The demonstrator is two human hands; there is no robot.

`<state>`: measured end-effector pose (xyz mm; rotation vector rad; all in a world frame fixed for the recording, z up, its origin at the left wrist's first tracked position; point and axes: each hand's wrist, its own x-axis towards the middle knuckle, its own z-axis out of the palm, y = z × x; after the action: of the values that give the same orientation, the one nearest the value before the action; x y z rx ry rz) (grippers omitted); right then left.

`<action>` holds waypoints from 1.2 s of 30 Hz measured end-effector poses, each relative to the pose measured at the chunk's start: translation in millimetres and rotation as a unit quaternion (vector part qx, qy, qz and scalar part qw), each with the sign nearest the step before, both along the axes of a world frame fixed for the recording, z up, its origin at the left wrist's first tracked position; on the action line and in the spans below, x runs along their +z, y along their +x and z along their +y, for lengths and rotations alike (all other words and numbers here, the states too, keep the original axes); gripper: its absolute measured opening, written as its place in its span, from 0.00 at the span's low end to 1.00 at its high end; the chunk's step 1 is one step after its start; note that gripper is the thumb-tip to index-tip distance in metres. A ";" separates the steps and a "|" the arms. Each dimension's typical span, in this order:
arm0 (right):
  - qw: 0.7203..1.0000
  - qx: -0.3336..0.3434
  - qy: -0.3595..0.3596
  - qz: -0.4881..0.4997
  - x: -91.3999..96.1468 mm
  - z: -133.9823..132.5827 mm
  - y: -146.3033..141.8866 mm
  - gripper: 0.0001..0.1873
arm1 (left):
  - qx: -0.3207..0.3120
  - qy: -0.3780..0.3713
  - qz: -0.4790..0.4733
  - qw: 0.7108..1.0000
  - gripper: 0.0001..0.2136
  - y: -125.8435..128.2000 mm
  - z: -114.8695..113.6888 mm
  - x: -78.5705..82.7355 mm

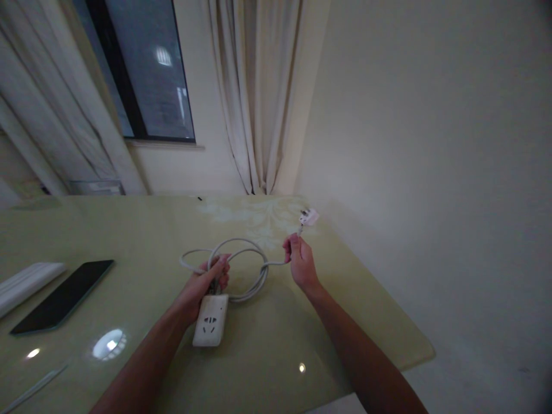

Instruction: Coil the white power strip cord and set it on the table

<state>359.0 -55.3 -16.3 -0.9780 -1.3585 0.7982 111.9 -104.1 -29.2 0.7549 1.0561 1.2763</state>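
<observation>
A white extension cord (259, 282) hangs in loops between my two hands over the table. My left hand (214, 272) is closed round the gathered loops, just above the white socket block (210, 322), whose outlet face is turned toward me. Farther right, my right hand (301, 259) pinches the cord close to its plug end. The white plug (309, 217) sticks up past my right fingers, its dark prongs pointing left. One stretch of cord runs from the loops across to my right hand.
The pale green, glossy table (142, 236) extends to a wall (422, 172) on the right. At left lie a dark flat tablet-like object (64, 296) and a long white object (30, 282). A small black item (199, 198) rests near the back edge. Curtains (259, 98) hang behind.
</observation>
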 end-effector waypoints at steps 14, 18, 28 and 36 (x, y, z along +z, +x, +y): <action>0.893 0.086 0.002 -0.443 23.1 -35.7 -9.4 0.27 | 0.082 0.195 0.293 0.932 0.19 13.0 -11.6 7.5; 0.847 0.089 -0.001 -0.525 26.0 -37.9 -9.5 0.28 | 0.068 0.246 0.292 0.922 0.15 19.1 -16.6 4.6; 0.797 0.114 0.004 -0.593 38.6 -57.4 -13.5 0.28 | 0.093 0.356 0.368 0.854 0.07 18.3 -20.0 2.1; 0.820 0.134 0.017 -0.557 38.6 -61.8 -14.3 0.29 | 0.119 0.282 0.337 0.890 0.16 13.5 -24.6 6.7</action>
<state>344.8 -117.1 22.3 -1.3070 -2.5521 0.3421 125.4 -128.8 -22.5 1.6383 1.3672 1.6057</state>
